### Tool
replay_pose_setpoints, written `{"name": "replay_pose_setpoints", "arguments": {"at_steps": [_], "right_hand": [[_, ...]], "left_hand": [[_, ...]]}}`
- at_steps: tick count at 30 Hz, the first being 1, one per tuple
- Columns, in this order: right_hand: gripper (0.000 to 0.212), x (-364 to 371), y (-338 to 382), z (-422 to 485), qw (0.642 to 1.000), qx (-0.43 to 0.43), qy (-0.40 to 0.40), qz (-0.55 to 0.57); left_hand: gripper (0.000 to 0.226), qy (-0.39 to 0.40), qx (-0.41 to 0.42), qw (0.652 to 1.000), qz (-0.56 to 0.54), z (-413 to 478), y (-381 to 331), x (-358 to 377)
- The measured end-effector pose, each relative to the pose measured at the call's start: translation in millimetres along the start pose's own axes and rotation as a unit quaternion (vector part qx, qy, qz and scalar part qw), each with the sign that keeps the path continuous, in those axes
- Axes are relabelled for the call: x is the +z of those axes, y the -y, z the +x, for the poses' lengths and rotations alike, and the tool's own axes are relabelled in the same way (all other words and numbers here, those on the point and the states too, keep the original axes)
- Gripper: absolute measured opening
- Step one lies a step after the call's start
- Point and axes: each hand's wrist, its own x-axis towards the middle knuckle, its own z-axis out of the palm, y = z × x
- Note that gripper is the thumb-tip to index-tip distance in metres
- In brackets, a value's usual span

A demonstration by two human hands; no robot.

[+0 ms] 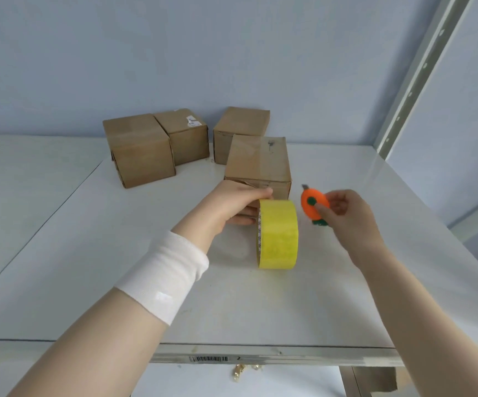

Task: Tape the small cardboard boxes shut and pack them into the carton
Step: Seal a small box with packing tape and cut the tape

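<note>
I see my left hand point(229, 207) at the centre of the frame, its grip wrapped around the yellow tape roll point(278, 234), which stands on edge on the white table point(332, 296). A white wristband point(164, 275) sits on that forearm. To the right of the roll, my right hand point(343, 212) has its grip pinched on a small orange cutter point(313, 206) with a green button, its short blade pointing toward the upper left. Just behind the roll stands the nearest small box point(259, 164), a clear strip of tape running over its top. Three more small boxes point(139, 149) point(184, 136) point(242, 124) stand further up the frame against the blue wall point(203, 53).
</note>
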Motion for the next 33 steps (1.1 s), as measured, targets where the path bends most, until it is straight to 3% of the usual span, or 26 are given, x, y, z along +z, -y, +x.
{"name": "replay_pose_setpoints", "arguments": {"at_steps": [2,5,8,13,19,33], "right_hand": [[0.017,0,15,0,0.995,-0.029,0.021,0.099],[0.022,5,39,-1,0.989,-0.063,0.078,0.111],[0.020,14,48,-1,0.988,-0.071,0.124,0.063],[0.029,23,48,1,0.977,-0.184,0.073,-0.075],[0.025,26,54,1,0.940,-0.276,0.101,-0.174],[0.019,21,54,7,0.884,-0.357,0.095,-0.287]], "left_hand": [[0.013,0.004,0.002,1.000,-0.014,0,2,0],[0.014,0.002,0.012,0.999,-0.031,1,6,1],[0.014,0.000,0.016,0.999,-0.041,2,8,2],[0.013,-0.007,0.043,0.998,-0.043,2,8,1],[0.011,0.003,0.041,0.997,-0.062,1,7,2],[0.009,0.008,0.024,0.998,-0.065,4,5,1]]}}
